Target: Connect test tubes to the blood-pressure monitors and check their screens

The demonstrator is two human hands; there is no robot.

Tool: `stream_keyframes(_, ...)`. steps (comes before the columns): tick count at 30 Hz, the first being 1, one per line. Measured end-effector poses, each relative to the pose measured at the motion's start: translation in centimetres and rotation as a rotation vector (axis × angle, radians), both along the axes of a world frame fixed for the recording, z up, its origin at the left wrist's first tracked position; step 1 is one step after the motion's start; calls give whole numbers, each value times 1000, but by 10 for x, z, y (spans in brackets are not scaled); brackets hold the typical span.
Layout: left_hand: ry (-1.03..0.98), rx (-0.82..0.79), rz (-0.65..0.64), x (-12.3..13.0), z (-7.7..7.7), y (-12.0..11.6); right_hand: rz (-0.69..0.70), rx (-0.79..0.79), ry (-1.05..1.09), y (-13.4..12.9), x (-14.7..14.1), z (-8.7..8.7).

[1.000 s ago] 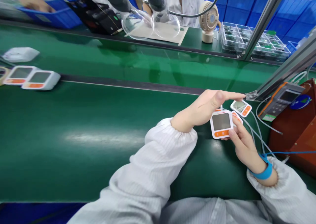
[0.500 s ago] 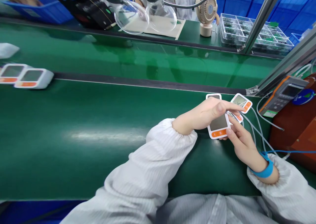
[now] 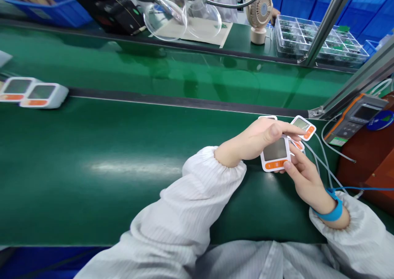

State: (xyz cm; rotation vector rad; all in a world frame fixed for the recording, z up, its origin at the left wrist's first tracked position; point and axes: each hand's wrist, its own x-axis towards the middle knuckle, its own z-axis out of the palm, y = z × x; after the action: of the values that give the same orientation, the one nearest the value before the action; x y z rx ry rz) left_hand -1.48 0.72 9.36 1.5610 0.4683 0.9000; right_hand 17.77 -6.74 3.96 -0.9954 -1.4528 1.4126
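My right hand, with a blue wrist strap, grips a white blood pressure monitor by its lower right corner, thumb on the front edge. The monitor's grey screen is blank and orange buttons run below it. My left hand is open, its fingers stretched out over the top of that monitor; whether it touches cannot be told. Under and beyond my left fingers are a second monitor with a lit screen, a partly covered one, and another mostly hidden behind my hand.
Pale tubes run right from the monitors. A grey-orange meter leans by a brown box. Two monitors lie far left on the green table. Beyond a metal frame are a fan, a compartment tray and another person.
The held monitor has shifted slightly right and turned a little more upright in my right hand. My left hand stays nearly still, outstretched above it.
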Motion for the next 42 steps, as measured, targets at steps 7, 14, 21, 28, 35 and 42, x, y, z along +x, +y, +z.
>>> stream_keyframes(7, 4, 27, 15, 0, -1, 2, 64, -66, 72, -1, -1, 1)
stream_keyframes(14, 4, 15, 22, 0, -2, 1, 65, -61, 69, 0, -3, 4)
stream_keyframes(21, 13, 19, 32, 0, -3, 3, 71, -52, 76, 1, -4, 4)
stream_keyframes(28, 15, 24, 28, 2, -4, 3, 40, -60, -33, 0, -4, 4)
stream_keyframes(35, 24, -4, 3, 5, -3, 1, 19, -89, -17, 1, -4, 3)
stream_keyframes(42, 15, -46, -38, 5, -4, 0, -4, -88, -31, 1, -3, 2)
